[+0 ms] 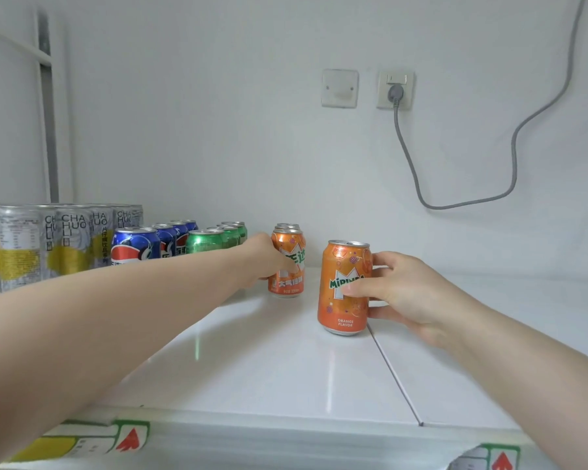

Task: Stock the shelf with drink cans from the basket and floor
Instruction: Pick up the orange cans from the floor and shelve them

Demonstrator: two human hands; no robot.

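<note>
While we're filling out the orange row, both hands are busy on the shelf [269,361]. Our right hand [401,293] is wrapping the Mirinda can [342,310] from its right side, with the thumb lying across the logo and the other fingers curling round the back. The can is standing upright between thumb and fingers. Whether its base is touching the white surface or hovering just off it, we can't tell.

Our left hand [269,257] is reaching further in and closing round the front orange can [289,286]. One digit is crossing the label and the rest are hidden. More orange tops are peeking out just beyond those fingertips. The green cans [206,240] are sitting just outside the back of that hand, with the blue cans [134,244] further out again.

Handling-wise, we're guessing these are sealed and full, so fairly hefty for their size. They're stiff enough, but thin aluminium dents if we're squeezing hard. The painted sides look smooth and could get slippery, especially if they're cold or damp.

A mid-body grip, right where the fingers are sitting now, seems to be giving us the most control. Grabbing one by the rim is asking for it to tip. Also, the seam [392,371] is running out from under the Mirinda can, below our right palm, and could snag the base if we're sliding rather than lifting.
</note>
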